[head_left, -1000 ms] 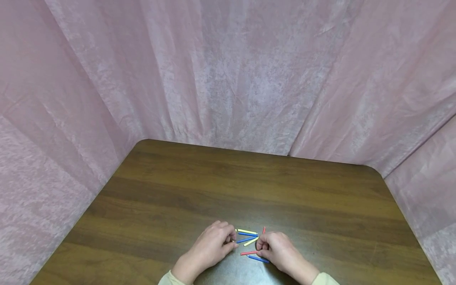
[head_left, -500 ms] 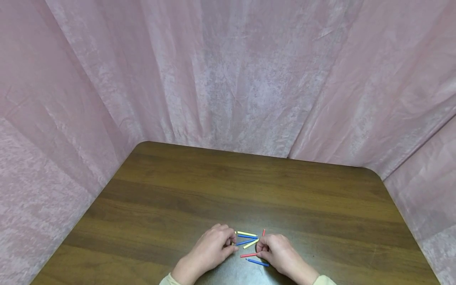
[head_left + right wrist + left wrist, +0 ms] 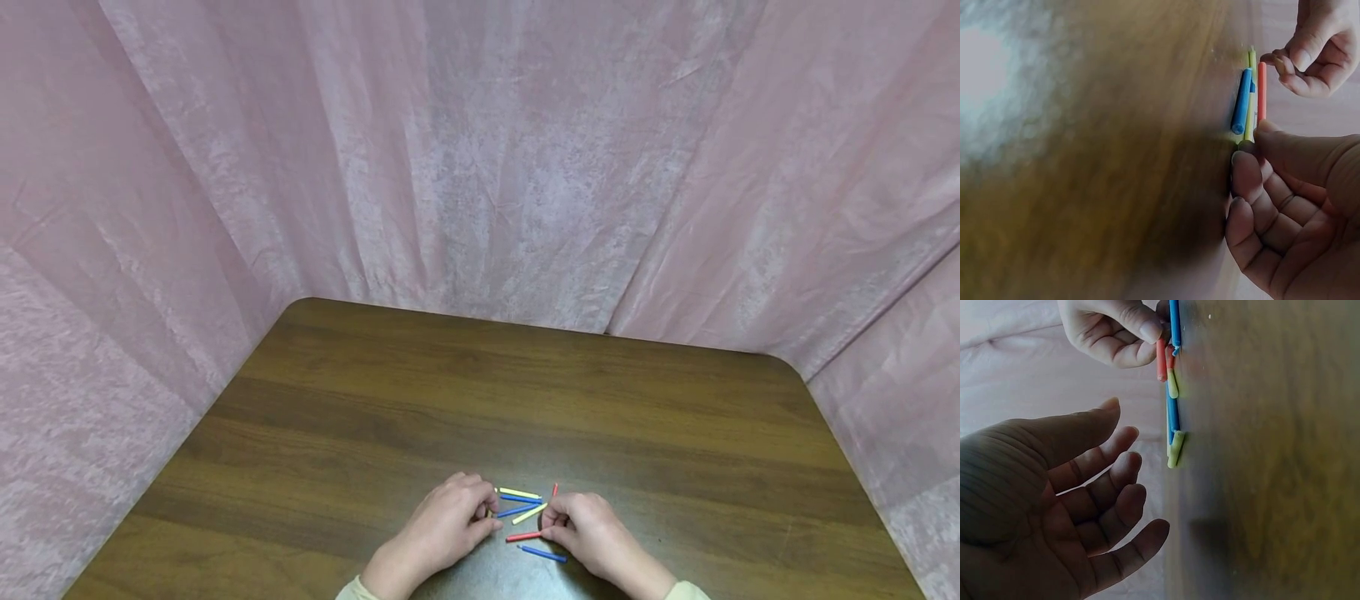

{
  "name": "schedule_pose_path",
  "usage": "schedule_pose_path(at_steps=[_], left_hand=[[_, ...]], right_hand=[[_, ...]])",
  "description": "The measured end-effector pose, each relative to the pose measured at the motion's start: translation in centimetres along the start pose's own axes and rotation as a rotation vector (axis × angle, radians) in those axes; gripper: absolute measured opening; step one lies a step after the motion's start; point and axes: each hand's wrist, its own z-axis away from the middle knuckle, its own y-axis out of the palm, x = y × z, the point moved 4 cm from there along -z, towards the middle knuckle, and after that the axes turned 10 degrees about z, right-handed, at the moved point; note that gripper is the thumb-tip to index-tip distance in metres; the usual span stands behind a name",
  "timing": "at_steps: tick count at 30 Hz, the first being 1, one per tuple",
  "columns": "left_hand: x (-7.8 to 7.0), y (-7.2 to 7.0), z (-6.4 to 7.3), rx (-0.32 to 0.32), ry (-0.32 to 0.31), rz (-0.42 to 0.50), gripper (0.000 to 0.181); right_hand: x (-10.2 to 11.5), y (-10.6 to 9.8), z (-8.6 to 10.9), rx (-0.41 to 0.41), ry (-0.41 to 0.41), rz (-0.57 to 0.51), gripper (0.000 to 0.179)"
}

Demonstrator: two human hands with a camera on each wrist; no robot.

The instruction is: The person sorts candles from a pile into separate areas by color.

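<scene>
My right hand (image 3: 588, 529) pinches one end of a thin red stick (image 3: 522, 537), shaped like a small candle, between thumb and forefinger. It sticks out leftward, apart from the tabletop in the right wrist view. My left hand (image 3: 446, 517) hovers left of the pile, its fingers spread and slightly bent around nothing. Between the hands lie blue sticks (image 3: 519, 509) and yellow sticks (image 3: 529, 513), close together or overlapping. A single blue stick (image 3: 543, 554) lies nearer the person. Another red stick (image 3: 555, 490) is partly hidden behind the right hand, and a yellow one (image 3: 491, 513) behind the left.
The sticks lie near the front of a brown wood-grain table (image 3: 487, 383) with rounded far corners. Pink velvety curtains (image 3: 525, 167) hang around its back and sides.
The head view has tilted slightly, so the table sits a little lower. Both hands stay almost in place, and the right keeps its pinch on the red stick, whose angle shifts very slightly.
</scene>
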Motion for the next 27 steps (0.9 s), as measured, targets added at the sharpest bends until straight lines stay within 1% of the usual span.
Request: schedule_pose_path(at_steps=[9,16,27], left_hand=[[-0.07,0.08,0.0,0.0,0.001,0.002,0.015],[-0.16,0.08,0.02,0.003,0.0,0.003,0.015],[-0.3,0.09,0.01,-0.005,-0.002,0.007,0.015]], right_hand=[[-0.58,-0.06,0.25,-0.003,0.043,-0.097,0.019],[-0.69,-0.34,0.29,-0.001,0.081,-0.111,0.017],[-1.02,-0.36,0.23,-0.01,0.094,-0.113,0.017]])
